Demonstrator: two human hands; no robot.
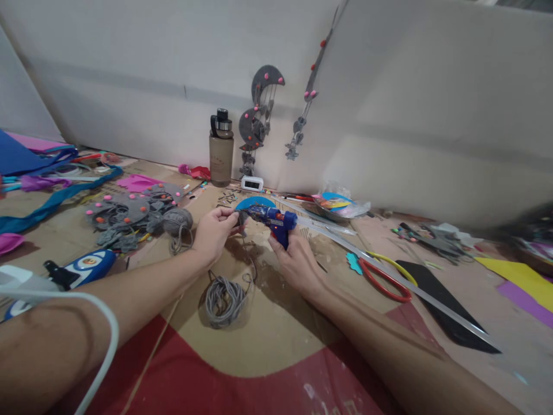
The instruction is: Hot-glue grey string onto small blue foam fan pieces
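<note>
My right hand (298, 259) grips a blue glue gun (274, 219), its nozzle pointing left. My left hand (215, 230) pinches a small grey felt piece (242, 218) right at the nozzle tip. A grey cord runs down from that piece to a coil of grey cord (224, 300) lying on the cardboard between my forearms. A blue disc (254, 202) lies just behind the glue gun.
Grey felt shapes with pink dots (125, 214) and a grey yarn ball (178, 221) lie left. A brown water bottle (221, 151) and small white clock (252, 183) stand by the wall. Red-handled scissors (382, 276) and a long metal ruler (401, 279) lie right. A white cable (99, 323) crosses my left arm.
</note>
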